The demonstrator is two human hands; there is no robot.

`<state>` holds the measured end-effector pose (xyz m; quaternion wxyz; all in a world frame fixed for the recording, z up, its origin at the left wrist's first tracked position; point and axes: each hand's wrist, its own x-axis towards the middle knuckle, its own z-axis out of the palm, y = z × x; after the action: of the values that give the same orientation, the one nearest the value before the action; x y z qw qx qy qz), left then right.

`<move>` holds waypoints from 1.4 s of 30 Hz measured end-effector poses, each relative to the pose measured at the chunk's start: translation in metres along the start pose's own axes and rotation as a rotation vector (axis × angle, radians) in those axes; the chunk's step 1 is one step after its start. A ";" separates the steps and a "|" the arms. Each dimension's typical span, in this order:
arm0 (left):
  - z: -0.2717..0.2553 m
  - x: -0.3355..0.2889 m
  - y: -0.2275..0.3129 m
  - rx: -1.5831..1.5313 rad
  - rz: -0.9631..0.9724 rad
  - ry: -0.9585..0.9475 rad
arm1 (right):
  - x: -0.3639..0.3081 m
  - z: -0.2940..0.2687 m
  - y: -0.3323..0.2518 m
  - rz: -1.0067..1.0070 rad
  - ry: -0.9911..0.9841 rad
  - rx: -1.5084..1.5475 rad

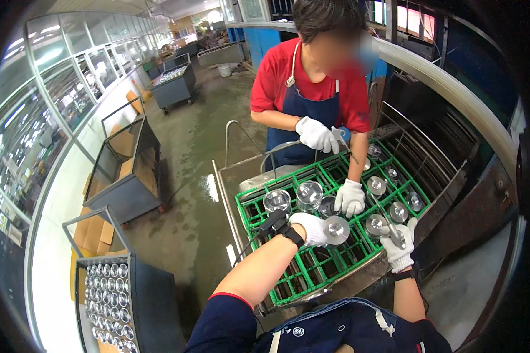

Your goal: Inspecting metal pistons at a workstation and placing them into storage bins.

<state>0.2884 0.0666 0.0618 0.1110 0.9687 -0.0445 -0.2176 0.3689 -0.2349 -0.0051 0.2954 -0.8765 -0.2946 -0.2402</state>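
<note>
Right now, the left grip (pixel 309 229), in a white knitted glove, is pinching the left edge of a round, shiny silver metal piece (pixel 337 230), which sits over the near middle of a green-coated wire-grid rack (pixel 275 288); whether the piece touches the rack, I cannot tell. To the right, the right grip (pixel 399 250), gloved likewise, is closed around a slim grey metal tool (pixel 397 237) at the rack's right side. A black strap (pixel 291 235) circles the left wrist.

On the left half of the rack, 2 clear-looking silver cylinders (pixel 277 201) (pixel 310 194) stand side by side in the grid, while more round silver pieces (pixel 377 186) occupy its right part.

Across the rack, on the far side, stands a co-worker in a red shirt and navy apron (pixel 305 106). 1 white glove (pixel 350 199) reaches down among the pieces, and the other (pixel 317 134) holds a grey tool (pixel 339 135).

At the near left, a dark grey metal cart (pixel 154 300) carries rows of shiny round parts (pixel 107 300); farther off is a grey trolley (pixel 121 197) with brown cardboard (pixel 122 143).
</note>
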 end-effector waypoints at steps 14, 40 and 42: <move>0.013 0.011 -0.004 0.046 0.025 0.038 | -0.006 0.006 0.012 0.063 -0.078 -0.009; 0.023 0.012 -0.011 -0.277 -0.256 0.153 | -0.028 -0.127 -0.042 0.945 -0.871 0.630; 0.014 0.023 0.011 -0.556 -0.424 0.047 | -0.073 -0.113 -0.002 -0.263 -0.511 0.277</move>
<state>0.3022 0.0504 0.0422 0.3238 0.8939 0.2211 -0.2175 0.2877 -0.3355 0.0322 0.2950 -0.8143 -0.4998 -0.0059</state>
